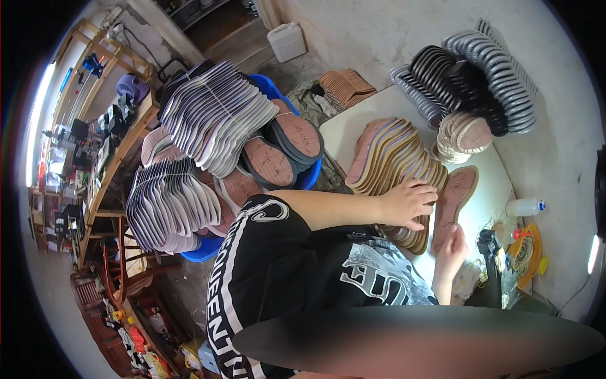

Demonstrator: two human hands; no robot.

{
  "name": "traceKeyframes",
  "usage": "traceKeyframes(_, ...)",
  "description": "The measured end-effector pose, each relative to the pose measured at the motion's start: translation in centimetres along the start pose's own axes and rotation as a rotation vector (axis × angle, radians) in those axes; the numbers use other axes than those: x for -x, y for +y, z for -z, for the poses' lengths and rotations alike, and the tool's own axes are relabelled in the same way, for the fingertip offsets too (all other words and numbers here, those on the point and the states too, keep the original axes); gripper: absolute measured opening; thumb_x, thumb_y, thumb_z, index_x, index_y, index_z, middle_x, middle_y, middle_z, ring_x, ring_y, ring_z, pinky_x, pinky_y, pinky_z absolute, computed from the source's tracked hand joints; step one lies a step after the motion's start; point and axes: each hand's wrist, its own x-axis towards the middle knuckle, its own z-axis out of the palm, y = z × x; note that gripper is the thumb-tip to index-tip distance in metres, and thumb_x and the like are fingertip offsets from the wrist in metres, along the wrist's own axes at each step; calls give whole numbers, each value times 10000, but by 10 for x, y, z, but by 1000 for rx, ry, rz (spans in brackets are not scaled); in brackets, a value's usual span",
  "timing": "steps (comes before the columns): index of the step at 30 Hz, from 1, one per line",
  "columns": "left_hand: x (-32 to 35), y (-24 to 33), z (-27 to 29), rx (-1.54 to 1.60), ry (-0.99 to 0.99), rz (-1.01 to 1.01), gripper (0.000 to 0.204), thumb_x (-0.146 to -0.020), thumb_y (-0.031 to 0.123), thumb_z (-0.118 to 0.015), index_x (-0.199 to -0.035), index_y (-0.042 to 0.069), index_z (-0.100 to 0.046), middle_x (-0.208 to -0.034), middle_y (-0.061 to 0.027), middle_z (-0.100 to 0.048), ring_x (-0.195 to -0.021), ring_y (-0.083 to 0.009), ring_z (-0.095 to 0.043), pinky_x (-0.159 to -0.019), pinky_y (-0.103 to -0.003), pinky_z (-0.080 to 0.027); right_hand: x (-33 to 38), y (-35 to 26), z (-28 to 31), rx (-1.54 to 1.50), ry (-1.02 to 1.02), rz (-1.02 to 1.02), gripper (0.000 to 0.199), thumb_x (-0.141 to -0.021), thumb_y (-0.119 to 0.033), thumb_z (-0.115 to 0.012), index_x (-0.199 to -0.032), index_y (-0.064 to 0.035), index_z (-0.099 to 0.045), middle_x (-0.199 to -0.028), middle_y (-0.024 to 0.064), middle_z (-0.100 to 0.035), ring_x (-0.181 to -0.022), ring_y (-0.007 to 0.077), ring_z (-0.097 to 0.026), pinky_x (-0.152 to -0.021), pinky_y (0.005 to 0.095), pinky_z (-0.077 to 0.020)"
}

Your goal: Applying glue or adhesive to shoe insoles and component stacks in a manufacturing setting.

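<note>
On the white table (341,129) a long row of tan shoe soles (394,155) stands packed on edge. My left hand (411,203) lies over the near end of this row, fingers bent and apart, touching the soles. A single sole with a pinkish-brown face (456,196) is tilted up beside the row. At its lower end my right hand (451,249) grips it between thumb and fingers. Part of the right hand's grip is hidden behind the sole.
Black soles (435,72), grey soles (499,69) and a cream bundle (464,136) sit at the table's far right. A clear bottle (524,207) and an orange basket (529,252) are nearer. At left, a blue tub (309,177) holds tied white-edged soles (218,117).
</note>
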Motion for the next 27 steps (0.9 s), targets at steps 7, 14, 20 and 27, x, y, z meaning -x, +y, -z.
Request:
traceKeyframes(7,-43,31,31,1503,169,755,699,-893,499,-618,-1342,-7,-441,-1265,-126,-539,-1221,-233,-468,-1036,-398,-372,10,-63,88,-140,-3,163,187,-944,-50,-545,-1077,57,-622,-706,95,-577,-622,129,-524,-594,249,-428)
traceKeyframes(14,-143,88,90,1874,-32,575,524,-868,232,-704,-1276,-18,-490,-1129,-110,-632,-1003,-190,-634,-886,-336,-517,12,-63,149,-1470,-374,-427,343,-988,-257,-542,-1141,37,-629,-1047,102,-672,-960,170,-645,-837,305,-513)
traceKeyframes(20,-181,103,68,1918,-296,488,463,-857,154,-681,-1240,-45,-514,-1060,-125,-655,-916,-187,-660,-796,-320,-545,7,-34,131,-1494,-199,-336,289,-903,-183,-667,-1082,42,-642,-995,107,-675,-869,156,-664,-773,274,-546)
traceKeyframes(27,-186,102,49,1395,-248,539,357,-832,45,-690,-1156,-53,-577,-1025,-109,-675,-891,-161,-663,-819,-294,-533,19,-24,137,-1167,-119,-314,226,-920,-178,-634,-931,33,-714,-744,36,-685,-692,58,-605,-625,224,-497)
